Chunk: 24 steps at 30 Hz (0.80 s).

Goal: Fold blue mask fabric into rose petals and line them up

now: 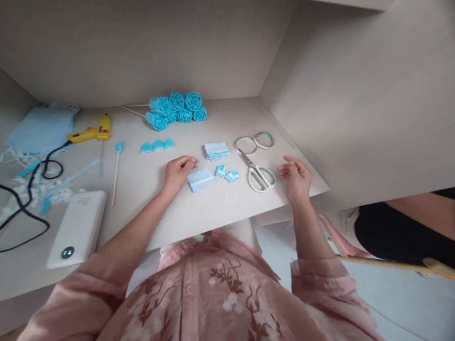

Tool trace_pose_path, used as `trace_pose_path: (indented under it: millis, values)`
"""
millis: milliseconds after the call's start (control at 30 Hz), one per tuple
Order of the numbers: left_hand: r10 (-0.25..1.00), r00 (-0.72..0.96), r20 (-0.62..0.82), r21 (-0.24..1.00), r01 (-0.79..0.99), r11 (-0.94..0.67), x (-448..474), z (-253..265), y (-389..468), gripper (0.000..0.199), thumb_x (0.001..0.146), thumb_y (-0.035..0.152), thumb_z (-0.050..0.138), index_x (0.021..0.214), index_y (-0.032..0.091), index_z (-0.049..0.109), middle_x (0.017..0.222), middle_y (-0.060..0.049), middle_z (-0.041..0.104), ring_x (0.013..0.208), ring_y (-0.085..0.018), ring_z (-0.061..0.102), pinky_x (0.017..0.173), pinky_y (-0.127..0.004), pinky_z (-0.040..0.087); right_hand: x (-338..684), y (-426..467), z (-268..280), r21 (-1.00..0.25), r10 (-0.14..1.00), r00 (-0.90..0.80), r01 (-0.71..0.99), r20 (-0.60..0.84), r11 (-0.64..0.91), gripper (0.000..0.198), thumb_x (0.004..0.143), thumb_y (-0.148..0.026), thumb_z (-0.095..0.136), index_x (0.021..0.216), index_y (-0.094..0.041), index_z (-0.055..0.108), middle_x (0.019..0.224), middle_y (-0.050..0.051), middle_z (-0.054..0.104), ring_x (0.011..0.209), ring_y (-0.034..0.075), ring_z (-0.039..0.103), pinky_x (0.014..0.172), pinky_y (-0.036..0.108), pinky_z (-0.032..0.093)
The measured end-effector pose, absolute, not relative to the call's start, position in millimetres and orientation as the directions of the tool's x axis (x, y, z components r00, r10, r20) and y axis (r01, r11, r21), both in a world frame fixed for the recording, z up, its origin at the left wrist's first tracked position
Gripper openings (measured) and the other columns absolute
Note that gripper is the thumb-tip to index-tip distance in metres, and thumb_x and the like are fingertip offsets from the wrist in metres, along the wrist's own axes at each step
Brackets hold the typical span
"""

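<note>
My left hand (pixel 178 175) rests on the table with its fingers curled in and nothing visible in them. Right beside its fingertips lies a folded light-blue piece of mask fabric (pixel 201 180). My right hand (pixel 297 181) is at the table's right side, fingers loosely bent and apart, holding nothing. To its left are white-handled scissors (pixel 261 178), with blades pointing away. Between the hands lie a stack of folded blue fabric (pixel 217 150) and two small blue-and-white cut pieces (pixel 227 174). Farther off, small blue petal-shaped pieces (pixel 158 145) form a row.
Blue fabric roses (pixel 177 107) on sticks lie at the back. On the left are blue masks (pixel 41 129), a yellow glue gun (pixel 93 131), a blue-tipped stick (pixel 117 170), white scraps and a power bank (pixel 78 227). Tape rolls (pixel 264 140) sit behind the scissors. Another person sits at right.
</note>
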<state>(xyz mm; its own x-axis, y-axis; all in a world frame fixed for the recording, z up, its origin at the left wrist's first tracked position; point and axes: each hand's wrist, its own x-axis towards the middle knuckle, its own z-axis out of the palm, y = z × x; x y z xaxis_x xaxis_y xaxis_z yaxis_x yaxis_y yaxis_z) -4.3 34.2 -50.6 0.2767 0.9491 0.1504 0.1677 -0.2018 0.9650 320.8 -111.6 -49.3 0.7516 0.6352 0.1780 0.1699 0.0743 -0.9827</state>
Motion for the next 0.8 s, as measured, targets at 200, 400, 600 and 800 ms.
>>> trace_pose_path:
  millis: [200,400,600,800]
  values:
    - [0.943,0.296,0.153,0.959,0.188,-0.214,-7,-51,35,0.028,0.084,0.040,0.058,0.080,0.018,0.073,0.077,-0.003,0.073,0.073,-0.016,0.064,0.071,-0.027,0.047,320,-111,-51,-0.976,0.631,0.748,0.200,0.206,0.082,0.036,0.081,-0.050,0.065,0.096,-0.017,0.070,0.066,0.001,0.066,0.052,0.010,0.053,0.052,0.024,0.043]
    - [0.937,0.306,0.167,0.944,0.224,-0.241,-8,-49,35,0.028,0.084,0.041,0.057,0.079,0.019,0.073,0.077,-0.003,0.073,0.073,-0.017,0.064,0.069,-0.027,0.047,317,-111,-49,-0.973,0.629,0.746,0.213,0.219,0.087,0.033,0.081,-0.049,0.067,0.093,-0.018,0.072,0.065,0.001,0.067,0.051,0.009,0.052,0.050,0.023,0.042]
    - [0.944,0.279,0.178,0.943,0.227,-0.245,-12,-50,38,0.029,0.084,0.040,0.057,0.081,0.017,0.074,0.074,-0.003,0.073,0.070,-0.016,0.063,0.068,-0.027,0.046,316,-109,-48,-0.969,0.660,0.719,0.240,0.216,0.056,0.034,0.081,-0.050,0.066,0.092,-0.018,0.073,0.065,0.001,0.067,0.051,0.009,0.053,0.050,0.023,0.041]
    - [0.954,0.239,0.182,0.957,0.180,-0.227,-18,-47,39,0.029,0.083,0.040,0.058,0.077,0.016,0.072,0.076,-0.004,0.073,0.072,-0.015,0.064,0.072,-0.026,0.049,314,-107,-48,-0.959,0.710,0.666,0.281,0.227,0.043,0.035,0.082,-0.051,0.065,0.090,-0.018,0.074,0.064,0.001,0.067,0.053,0.009,0.054,0.050,0.022,0.041]
